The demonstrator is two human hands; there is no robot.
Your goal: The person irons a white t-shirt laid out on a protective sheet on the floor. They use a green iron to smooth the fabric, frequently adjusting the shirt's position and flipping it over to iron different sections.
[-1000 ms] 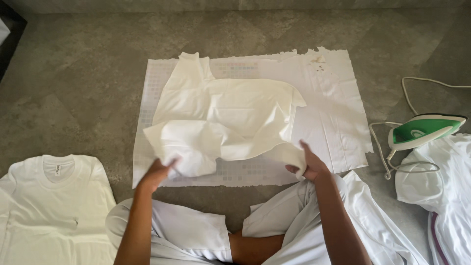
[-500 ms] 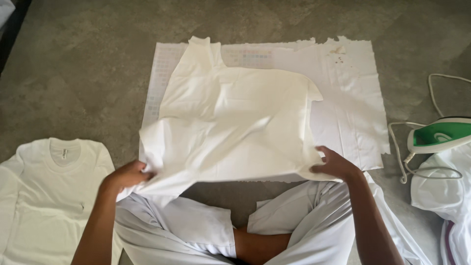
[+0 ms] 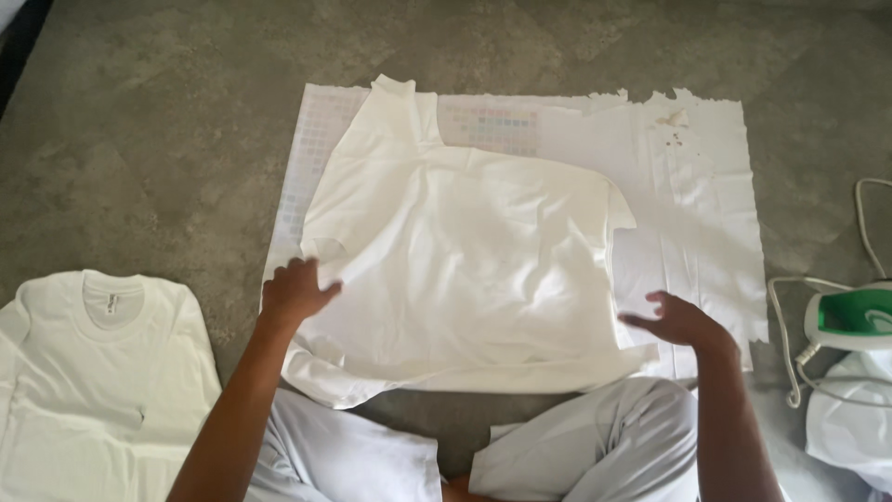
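Both hands (image 3: 295, 290) (image 3: 676, 321) on white shirt (image 3: 465, 270)

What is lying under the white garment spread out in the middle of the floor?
Under the white garment lies a thin white sheet with torn edges, on the grey floor. The sheet's middle is covered and unseen.

A white garment (image 3: 465, 270) lies spread nearly flat on a pale printed sheet (image 3: 697, 186) over the grey floor (image 3: 139, 121). The left hand (image 3: 295, 290) presses on its left edge, fingers on the cloth. The right hand (image 3: 676, 321) hovers open at the right edge, beside a folded sleeve. A white T-shirt (image 3: 93, 372) lies far left; a green-and-white iron (image 3: 850, 318) sits far right, cord looped.
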